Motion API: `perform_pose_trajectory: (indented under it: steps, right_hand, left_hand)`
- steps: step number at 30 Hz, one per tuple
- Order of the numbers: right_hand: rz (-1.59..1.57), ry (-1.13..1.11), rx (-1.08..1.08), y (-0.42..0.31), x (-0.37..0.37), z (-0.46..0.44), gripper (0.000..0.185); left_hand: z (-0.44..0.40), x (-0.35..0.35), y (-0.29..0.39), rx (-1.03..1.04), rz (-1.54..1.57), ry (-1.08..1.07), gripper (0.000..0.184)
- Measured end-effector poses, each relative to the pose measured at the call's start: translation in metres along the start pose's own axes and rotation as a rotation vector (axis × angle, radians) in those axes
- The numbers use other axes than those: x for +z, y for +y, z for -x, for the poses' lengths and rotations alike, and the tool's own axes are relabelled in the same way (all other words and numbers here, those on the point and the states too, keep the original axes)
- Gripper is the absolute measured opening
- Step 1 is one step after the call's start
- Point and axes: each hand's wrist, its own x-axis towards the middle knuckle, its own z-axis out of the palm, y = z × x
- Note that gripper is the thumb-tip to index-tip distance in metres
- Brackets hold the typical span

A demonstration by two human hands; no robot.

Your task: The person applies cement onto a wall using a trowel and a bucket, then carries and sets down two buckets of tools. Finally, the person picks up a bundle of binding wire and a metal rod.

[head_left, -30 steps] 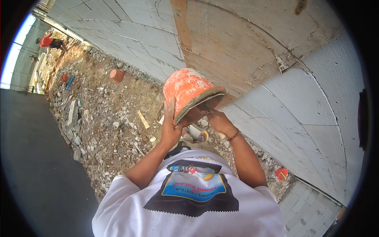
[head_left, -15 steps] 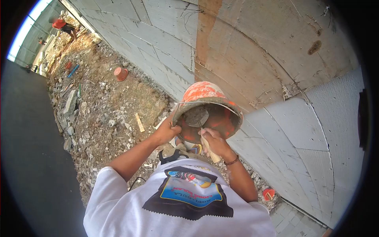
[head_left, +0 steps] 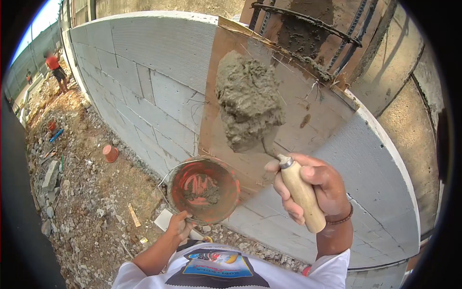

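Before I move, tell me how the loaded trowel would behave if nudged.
The trowel is probably heavy out front: a big lump of grey mix covers its far end. It could tip or twist, since a thin neck carries that load. The mix seems fairly stiff, holding rough ridges.

Holds a trowel [head_left: 302, 195] heaped with grey mortar [head_left: 248, 101] in the right hand [head_left: 327, 185]. Grips the bucket [head_left: 230, 185] at its rim with the left hand [head_left: 179, 226].
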Motion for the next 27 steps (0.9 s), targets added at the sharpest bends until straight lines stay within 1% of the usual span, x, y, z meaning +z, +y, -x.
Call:
perform_pose_trajectory:
  steps: [1, 2, 3, 4, 6, 7, 9, 10, 12, 14, 16, 17, 19, 20, 21, 22, 23, 24, 25, 26, 27]
  right_hand:
    - [0.009, -0.011, -0.14, -0.033, 0.006, 0.0, 0.054]
    - [0.013, -0.025, -0.275, -0.066, 0.011, -0.002, 0.053]
    - [0.088, -0.003, -0.4, -0.096, 0.018, -0.005, 0.056]
    - [0.159, 0.02, -0.522, -0.123, 0.021, -0.008, 0.058]
    - [0.532, 0.164, -0.642, -0.168, 0.017, -0.011, 0.052]
    - [0.534, 0.161, -0.646, -0.176, 0.017, -0.017, 0.052]
    - [1.195, 0.687, -0.615, -0.186, 0.018, -0.025, 0.039]
    - [1.194, 0.683, -0.613, -0.191, 0.016, -0.03, 0.039]
    - [1.84, 0.704, -0.261, -0.194, 0.009, -0.036, 0.031]
    - [1.815, 0.669, -0.292, -0.186, 0.012, -0.032, 0.032]
    - [1.733, 0.75, -0.687, -0.178, 0.009, -0.026, 0.034]
    - [1.732, 0.736, -0.77, -0.17, 0.012, -0.023, 0.04]
    - [1.424, 0.713, -0.606, -0.122, 0.04, -0.011, 0.048]
    - [1.317, 0.596, -0.547, -0.092, 0.046, -0.008, 0.051]
    - [1.35, 0.412, -0.382, -0.064, 0.044, -0.003, 0.048]
    - [1.436, 0.122, -0.326, -0.026, 0.025, -0.009, 0.047]
    - [1.455, -0.088, -0.137, 0.014, 0.02, -0.02, 0.045]
    - [1.392, -0.227, 0.111, 0.06, 0.006, -0.033, 0.042]
    - [1.394, -0.312, 0.225, 0.115, -0.017, -0.046, 0.04]
    - [1.348, -0.309, 0.222, 0.172, -0.041, -0.061, 0.038]
    - [1.324, -0.199, 0.271, 0.22, -0.052, -0.078, 0.038]
  left_hand:
    - [0.0, 0.004, 0.0, 0.015, -0.004, -0.03, 0.027]
    - [0.002, 0.007, 0.001, 0.016, -0.003, 0.009, 0.031]
    - [0.004, 0.009, 0.002, 0.015, -0.001, 0.054, 0.035]
    - [0.003, 0.009, 0.003, 0.024, -0.002, 0.04, 0.035]
    - [0.003, 0.008, 0.005, 0.0, 0.025, 0.048, 0.034]
    - [0.005, 0.013, 0.006, 0.014, 0.054, 0.054, 0.035]
    - [0.011, 0.017, 0.013, 0.03, 0.034, 0.035, 0.035]
    - [0.014, 0.019, 0.015, 0.043, 0.014, 0.019, 0.035]
    - [0.019, 0.02, 0.02, 0.044, -0.012, 0.042, 0.033]
    - [0.021, 0.023, 0.027, 0.044, -0.043, 0.06, 0.032]
    - [0.024, 0.026, 0.028, 0.062, -0.035, 0.108, 0.028]
    - [0.026, 0.025, 0.026, 0.068, -0.022, 0.132, 0.028]
    - [0.025, 0.021, 0.027, 0.093, -0.086, 0.205, 0.027]
    - [0.026, 0.017, 0.029, 0.094, -0.178, 0.209, 0.028]
    - [0.027, 0.019, 0.03, 0.092, -0.266, 0.221, 0.03]
    - [0.033, 0.032, 0.031, 0.152, -0.167, 0.156, 0.032]
    - [0.021, 0.015, 0.019, 0.157, -0.147, 0.153, 0.038]
    - [0.02, 0.013, 0.017, 0.154, -0.224, 0.19, 0.047]
    - [0.019, 0.014, 0.015, 0.14, -0.308, 0.215, 0.056]
    - [0.017, 0.01, 0.012, 0.163, -0.289, 0.241, 0.056]
    - [0.016, 0.007, 0.006, 0.188, -0.453, 0.237, 0.061]
